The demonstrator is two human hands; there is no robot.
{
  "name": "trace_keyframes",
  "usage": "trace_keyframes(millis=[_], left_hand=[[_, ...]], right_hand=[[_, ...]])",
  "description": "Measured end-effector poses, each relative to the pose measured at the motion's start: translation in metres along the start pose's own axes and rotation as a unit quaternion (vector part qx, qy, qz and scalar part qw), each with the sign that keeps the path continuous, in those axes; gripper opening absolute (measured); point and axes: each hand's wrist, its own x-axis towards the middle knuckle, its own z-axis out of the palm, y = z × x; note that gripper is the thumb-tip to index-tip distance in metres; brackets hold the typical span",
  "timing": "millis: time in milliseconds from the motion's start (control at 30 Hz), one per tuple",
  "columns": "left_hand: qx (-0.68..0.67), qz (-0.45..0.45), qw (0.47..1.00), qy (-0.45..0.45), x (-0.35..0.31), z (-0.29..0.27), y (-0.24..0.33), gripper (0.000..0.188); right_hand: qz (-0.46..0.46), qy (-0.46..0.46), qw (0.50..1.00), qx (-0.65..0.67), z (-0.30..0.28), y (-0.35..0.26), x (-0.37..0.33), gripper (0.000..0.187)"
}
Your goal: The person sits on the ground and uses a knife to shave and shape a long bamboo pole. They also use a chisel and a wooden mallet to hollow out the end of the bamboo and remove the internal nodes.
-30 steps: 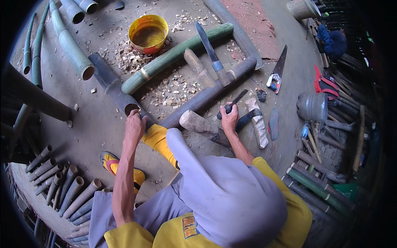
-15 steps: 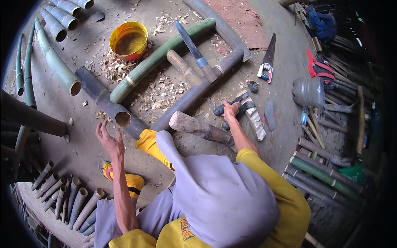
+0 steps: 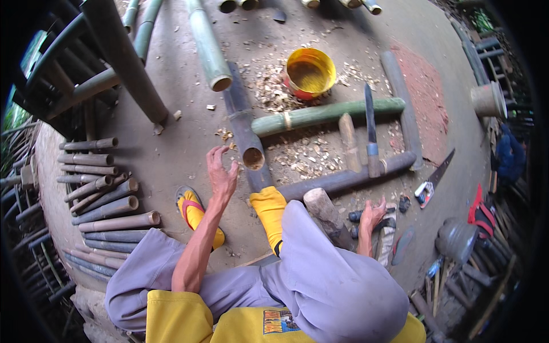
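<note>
My left hand [image 3: 222,176] hovers, fingers curled loosely and apart, holding nothing. Close by is the hollow end of a dark bamboo pole [image 3: 240,123]. Over dark-handled tools [image 3: 355,216] my right hand [image 3: 373,216] has its thumb and a finger apart; whether it touches them is hidden. A pale, whitish-wrapped piece [image 3: 386,235] lies beneath those tools. A long-bladed knife [image 3: 370,123] with a blue band rests across the joined bamboo frame [image 3: 349,182], beside a wooden mallet-like piece [image 3: 348,140]. Green bamboo [image 3: 326,116] forms the far side of this frame.
A yellow bucket [image 3: 290,86] stands among wood chips. A thick wooden piece [image 3: 323,208] rises by my knee. Rightward lie a handsaw [image 3: 433,182], a flip-flop [image 3: 403,246] and a clear plastic jug [image 3: 456,237]. Cut bamboo lengths [image 3: 117,208] are stacked at left.
The view has turned, shifting the scene rightward. My right hand's fingers look more spread over the dark-handled tools. My left hand stays raised near the dark pole's hollow end.
</note>
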Motion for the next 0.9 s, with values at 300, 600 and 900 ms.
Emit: trace_keyframes(millis=[300,600,900], left_hand=[[-0.132,-0.111,0.983,0.069,0.004,0.009,0.016,0.036],[-0.202,-0.149,0.966,0.062,0.003,-0.002,0.016,0.029],[-0.312,-0.148,0.936,0.069,0.017,-0.003,0.041,0.023]], right_hand=[[-0.193,-0.554,0.773,0.243,0.124,-0.387,-0.064,0.075],[-0.246,-0.563,0.774,0.152,0.193,-0.474,-0.095,0.082],[-0.353,-0.466,0.809,0.063,0.081,-0.322,-0.099,0.082]])
